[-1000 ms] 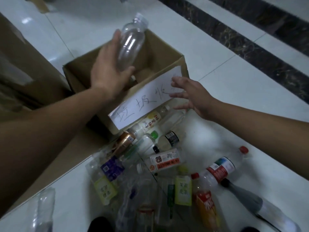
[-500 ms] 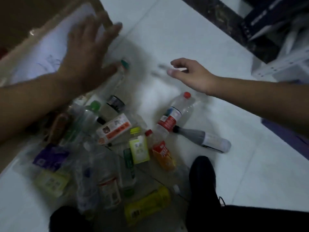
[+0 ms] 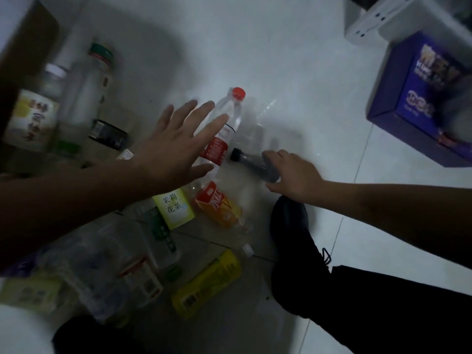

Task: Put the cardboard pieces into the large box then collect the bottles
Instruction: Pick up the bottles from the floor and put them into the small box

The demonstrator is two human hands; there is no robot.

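Note:
Several empty plastic bottles lie scattered on the white tiled floor. My left hand [image 3: 176, 144] hovers with fingers spread over a clear bottle with a red cap and red label [image 3: 231, 116]; whether it touches the bottle is unclear. My right hand [image 3: 293, 175] curls round the body of a dark bottle with a black cap [image 3: 251, 163] that lies on the floor. Just nearer to me lie a jasmine-tea bottle with a pale yellow label [image 3: 176, 208], an orange-labelled bottle [image 3: 219, 208] and a yellow bottle [image 3: 207, 279]. The brown cardboard box [image 3: 23, 54] shows only as an edge at the upper left.
More blurred bottles lie at the left, among them a tall one with a green cap [image 3: 98, 72]. A purple printed box [image 3: 419, 103] and a white object [image 3: 378, 21] stand at the upper right. My black shoe [image 3: 291, 226] and trouser leg are beside the right hand.
My left hand let go of the clear bottle at the cardboard box and came down over the red-capped bottle. My right hand dropped onto the dark bottle. The view swung down and right.

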